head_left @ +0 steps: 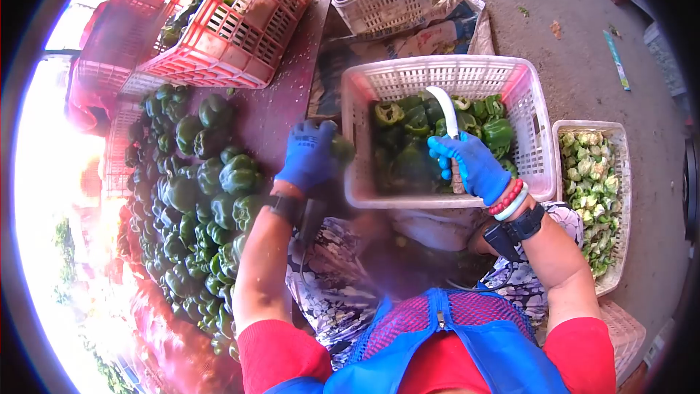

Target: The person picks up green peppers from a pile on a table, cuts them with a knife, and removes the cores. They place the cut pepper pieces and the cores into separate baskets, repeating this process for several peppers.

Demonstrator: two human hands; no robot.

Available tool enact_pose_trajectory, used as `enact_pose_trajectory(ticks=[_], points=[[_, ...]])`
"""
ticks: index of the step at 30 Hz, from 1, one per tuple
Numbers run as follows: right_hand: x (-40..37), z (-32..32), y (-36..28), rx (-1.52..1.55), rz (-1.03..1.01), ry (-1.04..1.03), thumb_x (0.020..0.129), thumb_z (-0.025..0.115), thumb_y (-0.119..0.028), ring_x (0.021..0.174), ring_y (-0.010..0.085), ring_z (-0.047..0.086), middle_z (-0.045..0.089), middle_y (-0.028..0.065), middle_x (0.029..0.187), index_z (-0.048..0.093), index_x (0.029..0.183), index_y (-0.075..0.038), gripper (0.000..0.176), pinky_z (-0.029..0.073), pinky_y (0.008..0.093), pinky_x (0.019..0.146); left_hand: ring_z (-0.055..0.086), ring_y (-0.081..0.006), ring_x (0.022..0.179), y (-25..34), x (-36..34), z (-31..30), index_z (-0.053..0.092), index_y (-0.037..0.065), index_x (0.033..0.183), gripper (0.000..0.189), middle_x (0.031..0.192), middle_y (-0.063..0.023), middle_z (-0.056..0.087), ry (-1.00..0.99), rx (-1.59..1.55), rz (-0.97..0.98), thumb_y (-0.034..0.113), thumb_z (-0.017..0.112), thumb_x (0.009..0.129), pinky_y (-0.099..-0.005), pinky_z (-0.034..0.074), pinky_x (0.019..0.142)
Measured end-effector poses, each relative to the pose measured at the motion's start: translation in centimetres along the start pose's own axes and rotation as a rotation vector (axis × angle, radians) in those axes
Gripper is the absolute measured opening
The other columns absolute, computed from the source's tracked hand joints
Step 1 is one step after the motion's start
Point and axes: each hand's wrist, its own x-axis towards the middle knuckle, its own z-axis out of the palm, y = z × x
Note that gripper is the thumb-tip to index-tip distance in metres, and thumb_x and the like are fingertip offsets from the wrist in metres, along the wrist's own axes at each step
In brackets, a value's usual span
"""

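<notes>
Over the pink-white plastic crate (537, 131), our blue-gloved right hand (470, 164) gripped a curved white-bladed knife (445, 107); our blue-gloved left hand (308, 157), its print illegible, held a green pepper (342, 149).

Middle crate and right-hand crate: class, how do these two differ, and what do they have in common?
The middle crate is larger and wider; the right-hand crate is smaller and narrower. The middle crate holds green peppers, some cut open; the right-hand crate holds small, pale green pieces. The middle crate shows much bare inner wall; the right-hand crate looks fuller. Both are open-topped, with slotted walls.
</notes>
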Motion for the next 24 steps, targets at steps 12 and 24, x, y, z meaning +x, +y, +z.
enact_pose_trajectory(ticks=[12,24], points=[[-1.5,1.8,2.2,-0.924,-0.888,0.245,0.082,0.060,-0.006,0.105,0.0439,0.059,0.060,0.0285,0.117,0.041,0.144,0.004,0.066,0.050,0.0478,0.089,0.067,-0.0136,0.094,13.1,-1.0,-1.2,0.062,0.003,0.124,0.044,0.107,-0.0045,0.070,-0.228,-1.996,-0.243,0.010,0.071,0.081,-0.0292,0.055,0.083],[0.1,1.1,2.1,-1.282,-0.748,0.426,0.076,0.062,-0.004,0.085,0.0434,0.063,0.054,0.0324,0.113,0.008,0.154,0.007,0.096,0.051,0.0513,0.071,0.070,-0.0162,0.083,15.0,2.1,-1.3,0.065,0.000,0.114,0.038,0.099,-0.0077,0.071,-0.136,-1.968,-0.325,-0.001,0.074,0.077,-0.0289,0.058,0.072]])
